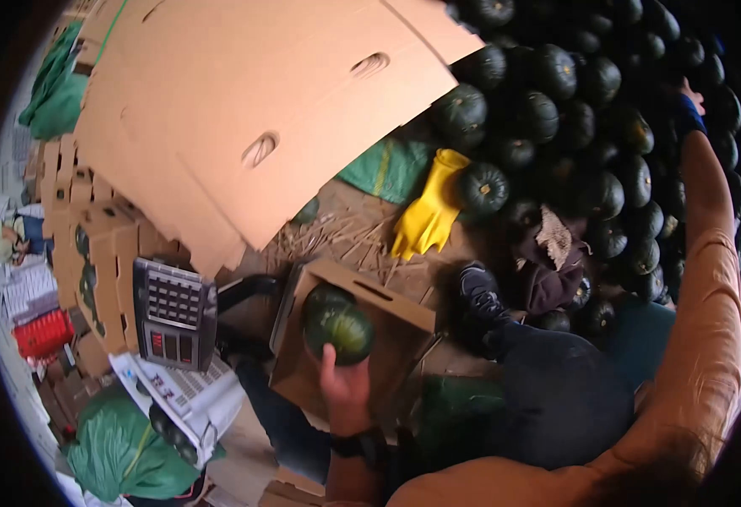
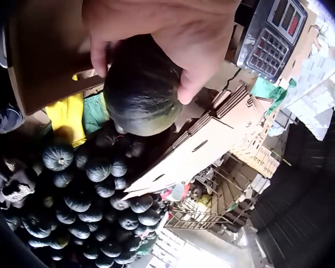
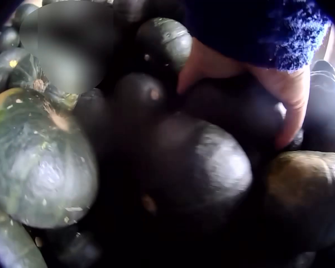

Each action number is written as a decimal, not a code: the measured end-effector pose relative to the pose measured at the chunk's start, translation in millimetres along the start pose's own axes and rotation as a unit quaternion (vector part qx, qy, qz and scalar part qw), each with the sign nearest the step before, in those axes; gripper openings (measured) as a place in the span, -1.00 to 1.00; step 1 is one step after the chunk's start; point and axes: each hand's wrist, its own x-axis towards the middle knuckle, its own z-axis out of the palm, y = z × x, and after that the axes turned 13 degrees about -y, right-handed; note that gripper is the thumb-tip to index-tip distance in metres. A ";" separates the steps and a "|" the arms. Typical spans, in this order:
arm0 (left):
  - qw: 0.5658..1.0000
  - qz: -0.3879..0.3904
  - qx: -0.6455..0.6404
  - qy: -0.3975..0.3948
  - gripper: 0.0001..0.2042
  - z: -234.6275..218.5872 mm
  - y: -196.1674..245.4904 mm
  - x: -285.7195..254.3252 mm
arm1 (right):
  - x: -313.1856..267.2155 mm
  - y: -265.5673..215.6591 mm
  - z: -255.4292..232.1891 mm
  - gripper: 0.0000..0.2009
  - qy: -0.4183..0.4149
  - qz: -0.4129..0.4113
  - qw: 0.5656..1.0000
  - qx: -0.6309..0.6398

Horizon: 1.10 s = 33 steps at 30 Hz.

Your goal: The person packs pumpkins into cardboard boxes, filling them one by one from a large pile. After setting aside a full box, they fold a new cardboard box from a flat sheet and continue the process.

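Note:
In the head view my left hand (image 1: 347,384) grips a dark green kabocha squash (image 1: 343,331) over a cardboard box (image 1: 408,308). The left wrist view shows the thumb and fingers of the left hand (image 2: 184,28) on opposite sides of this squash (image 2: 142,92). Far to the right, my right hand (image 1: 693,97) reaches into a heap of kabocha squashes (image 1: 552,72). Up close in the right wrist view, the right hand (image 3: 282,84), below a blue fuzzy cuff (image 3: 262,33), spans a dark squash (image 3: 234,106) lying in deep shadow, thumb and fingers down its sides.
Left of the box stands a digital scale (image 1: 176,313). Large cardboard sheets (image 1: 218,110) spread across the upper left. A yellow rubber glove (image 1: 429,207) lies beside the heap, near a shoe (image 1: 480,296). A green sack (image 1: 121,444) sits at lower left.

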 end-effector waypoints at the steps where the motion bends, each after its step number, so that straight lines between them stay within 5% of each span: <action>1: 1.000 0.003 -0.008 0.001 -0.59 8.7 -0.6 4.8 | 1.7 0.4 2.5 -0.21 0.009 -0.007 0.999 -0.032; 2: 1.000 0.004 -0.022 -0.007 -0.59 12.2 -0.4 7.6 | 6.4 6.1 -1.3 -0.19 -0.008 -0.029 0.999 -0.024; 3: 1.000 0.014 -0.015 -0.001 -0.55 10.7 -0.6 9.4 | 82.9 20.7 24.1 -0.20 -0.006 -0.085 0.995 -0.057; 5: 1.000 0.014 0.000 0.001 -0.44 8.8 -4.9 12.2 | 150.1 42.3 59.7 -0.22 -0.044 -0.266 0.963 0.008; 7: 1.000 0.001 -0.021 -0.006 -0.45 2.5 -7.2 10.9 | 104.3 50.5 57.6 -0.25 0.007 -0.348 0.938 -0.005; 9: 0.998 -0.007 -0.055 -0.006 -0.48 -8.2 -8.2 9.6 | 14.3 47.7 59.0 -0.32 0.105 -0.358 0.920 0.120; 11: 0.994 -0.026 -0.094 -0.058 -0.56 -20.2 -10.2 3.2 | -97.0 40.4 44.4 -0.37 0.153 -0.440 0.857 0.219; 13: 0.993 -0.073 -0.066 -0.071 -0.56 -31.7 -15.1 -8.0 | -149.2 42.4 53.8 -0.34 0.258 -0.446 0.816 0.260; 15: 0.993 -0.116 -0.014 0.000 -0.56 -59.5 -26.2 -15.7 | -168.2 43.7 78.3 -0.32 0.137 -0.455 0.758 0.448; 16: 0.992 -0.124 -0.003 0.004 -0.57 -64.7 -28.5 -17.6 | -187.9 44.4 60.7 -0.34 0.082 -0.422 0.779 0.457; 18: 0.990 -0.143 0.019 0.012 -0.58 -70.8 -34.5 -16.7 | -267.3 36.4 54.4 -0.30 -0.076 -0.406 0.645 0.643; 20: 0.985 -0.156 0.058 0.040 -0.56 -74.4 -44.3 -16.8 | -317.8 36.3 55.4 -0.28 -0.166 -0.409 0.621 0.647; 21: 0.982 -0.161 0.080 0.052 -0.55 -75.8 -47.2 -15.2 | -347.9 31.0 50.6 -0.26 -0.305 -0.365 0.545 0.691; 23: 0.979 -0.183 0.079 0.042 -0.46 -75.2 -53.4 -8.7 | -366.3 15.8 69.5 -0.21 -0.304 -0.438 0.598 0.597; 24: 0.977 -0.195 0.080 0.037 -0.42 -75.4 -55.1 -6.8 | -364.0 9.3 87.6 -0.17 -0.199 -0.519 0.687 0.468; 28: 0.970 -0.185 0.159 -0.004 -0.37 -66.9 -55.1 -5.1 | -378.8 -8.7 113.1 -0.20 -0.075 -0.545 0.826 0.125; 30: 0.937 -0.176 0.300 -0.026 -0.42 -48.9 -47.2 -0.4 | -381.0 -17.2 113.9 -0.26 -0.101 -0.534 0.838 0.050; 33: 0.866 -0.115 0.479 -0.081 -0.54 -60.4 -48.9 4.4 | -369.4 -40.2 98.6 -0.34 -0.011 -0.487 0.848 0.211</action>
